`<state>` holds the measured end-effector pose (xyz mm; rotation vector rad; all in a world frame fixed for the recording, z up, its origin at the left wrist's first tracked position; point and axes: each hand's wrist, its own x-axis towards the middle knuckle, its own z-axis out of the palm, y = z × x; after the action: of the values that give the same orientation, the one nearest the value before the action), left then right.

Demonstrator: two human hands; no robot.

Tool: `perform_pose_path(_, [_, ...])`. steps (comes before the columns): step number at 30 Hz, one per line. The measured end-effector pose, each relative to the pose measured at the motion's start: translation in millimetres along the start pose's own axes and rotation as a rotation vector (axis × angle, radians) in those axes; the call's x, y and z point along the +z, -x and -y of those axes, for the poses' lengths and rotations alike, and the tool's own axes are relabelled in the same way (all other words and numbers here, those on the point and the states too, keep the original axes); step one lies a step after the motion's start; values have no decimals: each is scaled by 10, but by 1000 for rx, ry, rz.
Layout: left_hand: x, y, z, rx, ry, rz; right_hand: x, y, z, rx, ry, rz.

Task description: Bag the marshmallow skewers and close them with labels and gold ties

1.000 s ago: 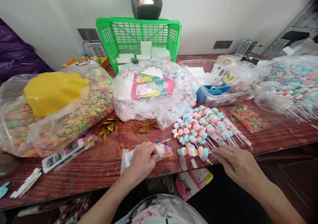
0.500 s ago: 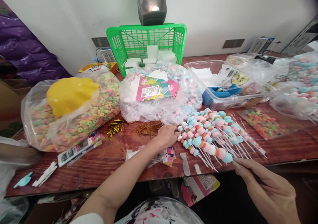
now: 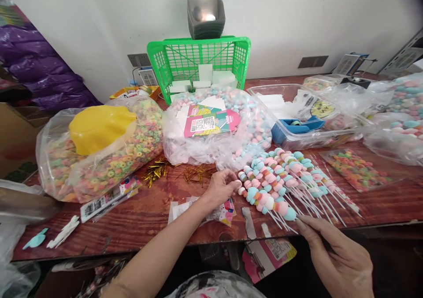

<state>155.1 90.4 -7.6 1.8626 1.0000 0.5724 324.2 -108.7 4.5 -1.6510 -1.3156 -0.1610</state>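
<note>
A skewer of pink, blue and white marshmallows (image 3: 268, 199) with small orange-red candies hovers low over the front of a heap. My right hand (image 3: 337, 247) pinches it at its near end, by the stick next to the blue marshmallow. Beneath and behind lies the heap of similar candy skewers (image 3: 294, 168), their white sticks pointing towards the table's front edge. At the heap's left end is my left hand (image 3: 223, 187), its thumb and fingers bent together close to the tips. Whatever sits between those fingertips is too small to make out.
A bag of ring candies (image 3: 128, 157) stands left; a bag of marshmallows (image 3: 254, 121) sits behind the heap. Further back are a green basket (image 3: 198, 46) and a clear bin (image 3: 300, 141) with a blue tape dispenser (image 3: 297, 125). Gold twist ties (image 3: 155, 172) lie nearby.
My right hand has moved left and slightly down with the skewer, bringing it nearer my left hand. The left thumb now shows apart from the fingers. The whole view has shifted a little.
</note>
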Motion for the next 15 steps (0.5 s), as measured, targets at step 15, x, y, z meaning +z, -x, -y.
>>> perform_pose_path(15, [-185, 623, -188, -126, 902, -253, 386, 29, 329, -195, 72, 39])
